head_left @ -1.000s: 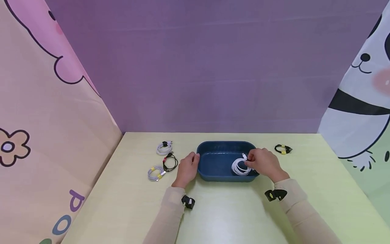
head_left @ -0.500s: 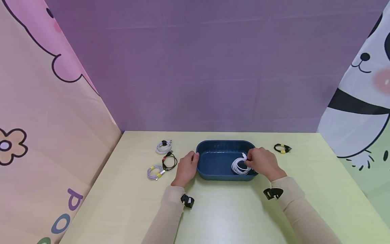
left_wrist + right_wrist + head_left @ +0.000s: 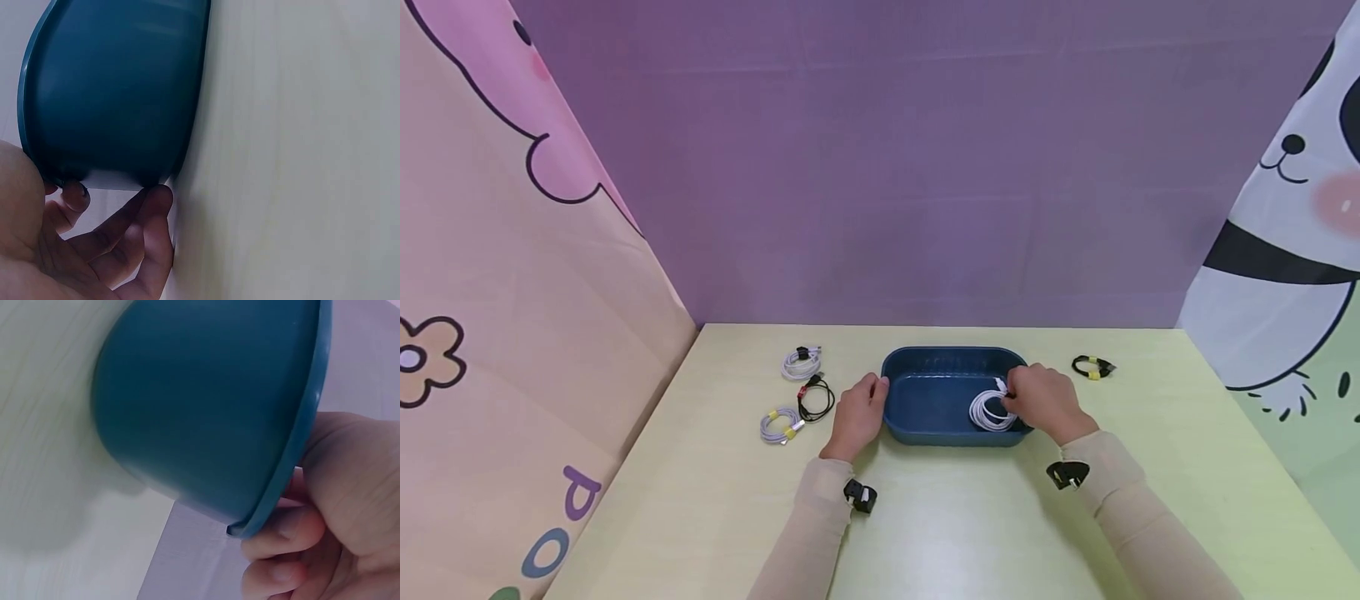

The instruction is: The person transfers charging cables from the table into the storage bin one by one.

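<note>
A white cable [image 3: 988, 422], partly hidden by the right hand [image 3: 1045, 402] pinching it, sits inside a blue tray [image 3: 932, 404] whose left end the left hand [image 3: 857, 417] grips. Left of the tray lie a white coil [image 3: 804, 369], black coil [image 3: 814, 382] and gray coil [image 3: 790, 432]; right, a black cord [image 3: 1103, 367].

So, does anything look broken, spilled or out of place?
Nothing visibly spilled or broken. Perhaps the black coil with yellow ties is a stray: it lies alone right of the blue tray, while a white coil, a red-tied black coil and a grey coil cluster on the left.
</note>
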The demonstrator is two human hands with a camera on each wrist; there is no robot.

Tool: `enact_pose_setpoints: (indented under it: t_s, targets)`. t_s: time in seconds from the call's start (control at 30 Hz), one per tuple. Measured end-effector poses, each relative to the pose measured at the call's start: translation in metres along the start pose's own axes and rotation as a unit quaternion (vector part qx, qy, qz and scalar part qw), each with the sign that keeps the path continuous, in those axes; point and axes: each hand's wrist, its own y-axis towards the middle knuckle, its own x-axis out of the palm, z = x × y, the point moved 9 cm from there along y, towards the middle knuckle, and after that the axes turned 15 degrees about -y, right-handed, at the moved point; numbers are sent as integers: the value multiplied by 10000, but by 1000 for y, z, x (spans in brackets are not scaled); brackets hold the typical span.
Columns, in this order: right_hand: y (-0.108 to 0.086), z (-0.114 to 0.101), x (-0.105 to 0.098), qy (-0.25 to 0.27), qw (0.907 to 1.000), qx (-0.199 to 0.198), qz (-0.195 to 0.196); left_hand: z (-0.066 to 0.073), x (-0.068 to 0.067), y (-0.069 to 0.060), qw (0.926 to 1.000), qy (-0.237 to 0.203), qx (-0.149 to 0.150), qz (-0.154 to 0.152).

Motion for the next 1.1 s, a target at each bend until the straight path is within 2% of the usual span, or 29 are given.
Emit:
enact_pose_setpoints:
  t_s: [0.4, 0.63, 1.1]
  targets:
    - [7, -4, 4, -807, 9966, 15, -173, -3, 2, 2, 10000, -59, -26, -39]
    - [4, -8, 4, -938, 9955, 81, -137, -5, 4, 2, 10000, -62, 21, -26]
    - [4, -12, 9, -1151, 9925, 328, -267, -5, 5, 4, 9999, -48, -90, 5]
